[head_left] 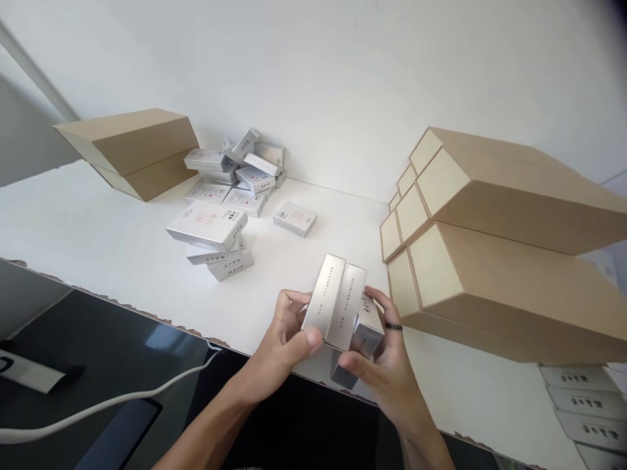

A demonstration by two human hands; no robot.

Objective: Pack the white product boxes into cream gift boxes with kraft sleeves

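Near the table's front edge, my left hand (pixel 289 333) grips the left side of a bundle of small silver boxes (pixel 326 297), thumb on the near end. My right hand (pixel 386 352) is wrapped round the bundle's right side, with a dark ring on one finger. Two of the held boxes stand side by side on their narrow edges; a tilted box (pixel 368 326) sits against them at the right, and part of another shows below. A single flat silver box (pixel 295 219) lies on the white table (pixel 274 261) beyond my hands.
Left of centre is a stack of silver boxes (pixel 208 225), with a loose heap (pixel 255 177) behind it. Brown cartons stand at the back left (pixel 142 147) and right (pixel 519 261). More silver boxes (pixel 582 401) are stacked at the lower right. A white cable (pixel 147 393) hangs below the front edge.
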